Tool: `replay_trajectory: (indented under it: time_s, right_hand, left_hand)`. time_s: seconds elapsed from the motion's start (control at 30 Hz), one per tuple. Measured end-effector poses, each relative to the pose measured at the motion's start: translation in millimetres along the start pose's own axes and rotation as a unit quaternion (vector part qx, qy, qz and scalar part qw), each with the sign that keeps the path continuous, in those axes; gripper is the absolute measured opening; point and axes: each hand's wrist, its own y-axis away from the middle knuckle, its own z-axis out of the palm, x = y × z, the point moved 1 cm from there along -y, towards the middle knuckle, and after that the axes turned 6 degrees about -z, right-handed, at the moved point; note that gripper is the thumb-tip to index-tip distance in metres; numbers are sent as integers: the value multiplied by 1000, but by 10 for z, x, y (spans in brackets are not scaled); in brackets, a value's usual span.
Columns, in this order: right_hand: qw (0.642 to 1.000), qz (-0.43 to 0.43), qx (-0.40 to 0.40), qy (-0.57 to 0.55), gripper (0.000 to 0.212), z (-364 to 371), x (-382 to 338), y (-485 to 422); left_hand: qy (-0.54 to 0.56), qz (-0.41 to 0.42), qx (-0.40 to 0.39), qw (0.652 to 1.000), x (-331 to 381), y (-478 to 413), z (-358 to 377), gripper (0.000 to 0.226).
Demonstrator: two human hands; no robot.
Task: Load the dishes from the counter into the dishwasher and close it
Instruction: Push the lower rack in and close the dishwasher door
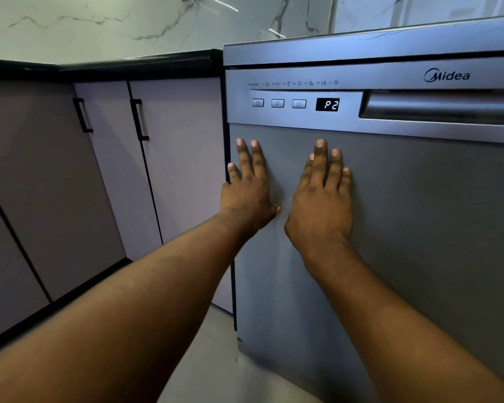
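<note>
I am at the closing step. My left hand [246, 184] and my right hand [322, 193] both lie flat on the grey brushed-metal dishwasher door [419, 228]. The fingers are straight and spread, the palms are against the panel, and neither hand holds anything. They sit side by side in the middle of the frame, near the door's left edge and just below the silver control strip [282, 117]. The left hand's little finger reaches the very edge.

The dishwasher fills the right half of the frame. Its door stands upright, with only a thin dark seam under the top panel, so I judge it shut or one last press from latching. The small black display [327, 104] reads P2.

No dishes show anywhere in view. The black surface [99, 66] at the upper left is seen edge-on, so I cannot tell what lies on it. I take the load to be inside, though I cannot see that.

The next move calls for a firm, even push through both palms until the latch catches. I am pressing towards the left side, so I might shift nearer the recessed metal handle [440, 107] at the upper right to seat the door squarely. I should also keep my fingertips clear of the buttons above them.
</note>
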Motion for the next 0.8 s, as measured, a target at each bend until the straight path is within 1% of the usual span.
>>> replay_trajectory:
  time_s: [0.1,0.17,0.27,0.33,0.43,0.5,0.57,0.7,0.8]
  right_hand:
    - [1000,-2,1,-4,101,1,6,-1]
    - [1000,1,5,-25,98,-11,-25,1]
    - [998,-21,9,-55,92,-67,-127,-18]
    - [996,-47,0,-71,93,-145,-225,-59]
    - [992,-85,-7,-98,93,-321,-370,-165]
    - [987,-102,-10,-123,88,-491,-439,-276]
    - [982,-111,-23,-150,83,-670,-469,-395]
    - [977,-125,-40,-167,82,-1079,-453,-621]
    - [972,-130,-46,-191,82,-1562,-381,-872]
  left_hand:
    - [9,1,0,1000,-14,4,2,131]
    - [19,7,-1,1000,-46,3,-10,127]
    - [15,28,3,999,-132,0,-81,109]
    - [-3,45,-5,999,-207,-4,-179,99]
    - [-40,48,-33,997,-326,-18,-375,92]
    - [-47,33,-37,998,-413,-51,-587,89]
    - [-67,35,-24,997,-509,-103,-829,85]
    - [-127,73,7,989,-741,-197,-1380,79]
    - [-163,58,10,985,-902,-293,-1928,77]
